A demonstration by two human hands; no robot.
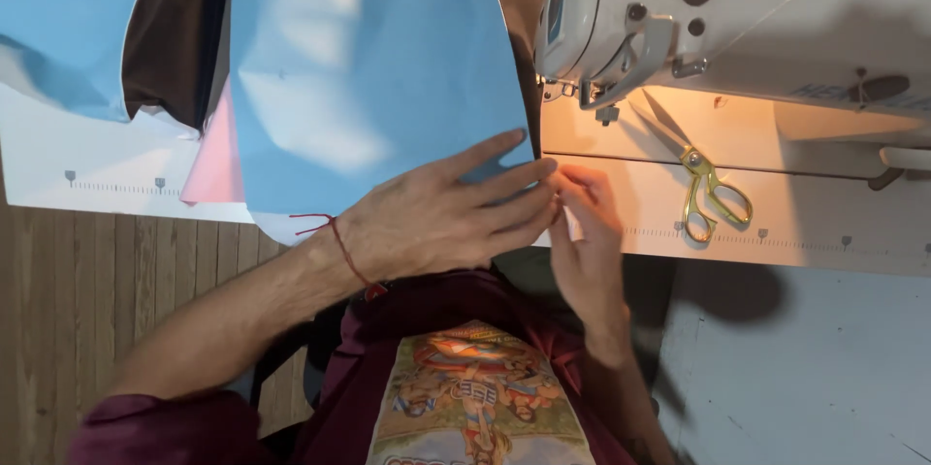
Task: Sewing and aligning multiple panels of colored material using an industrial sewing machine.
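Fabric, a large sheet of smooth light-blue cloth (359,67), lay spread over the pale bench (834,223), its lower right corner just left of the white sewing machine (737,9). The left hand (436,218), a thin red thread bracelet (341,244) at its wrist, lay flat on that corner with fingers stretched out, pressing the cloth down rather than gripping it. The right hand (582,232) met it at the same corner, fingertips pinched on the cloth's edge together with a small white piece whose nature could not be told. Below the sewing machine's needle end, to the right of both hands, gold-handled scissors (703,189) rested on the bench, blades pointing up and left. Left of the machine, beyond the blue sheet, a pink cloth piece (218,160) peeked out from under its edge, and a dark brown cloth (175,29) lay above that.
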